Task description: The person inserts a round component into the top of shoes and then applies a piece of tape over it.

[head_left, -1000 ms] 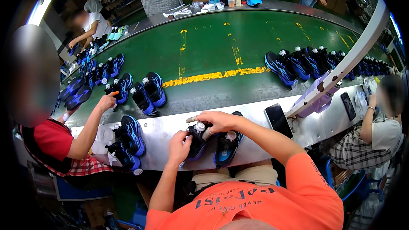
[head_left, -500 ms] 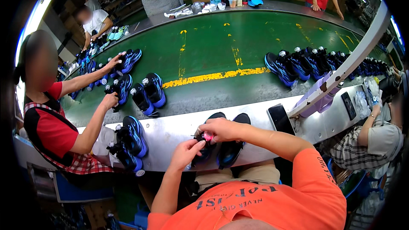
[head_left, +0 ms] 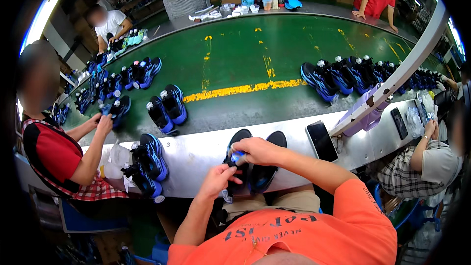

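Observation:
A black and blue sneaker (head_left: 239, 137) rests on the metal ledge in front of me, partly covered by my hands. My right hand (head_left: 259, 151) reaches over it, fingers closed on a small blue-glowing piece (head_left: 237, 157) at the shoe's upper. Thumb and forefinger of my left hand (head_left: 216, 180) pinch at the near side of that piece; what exactly they grip is hidden. Below the left hand hangs a clear round tag (head_left: 227, 196). The matching sneaker (head_left: 265, 172) lies just right, touched by neither hand.
A dark phone (head_left: 322, 141) and a purple bottle (head_left: 360, 110) are by a slanted white post (head_left: 417, 59). Sneaker pairs stand on the green table (head_left: 230, 73) and the ledge (head_left: 196, 152). A co-worker in red (head_left: 54, 152) handles a shoe at left.
The glow between my fingers has turned from pink to blue, and the clear tag now shows below my left hand. The left co-worker has drawn back from the table, both hands at one shoe.

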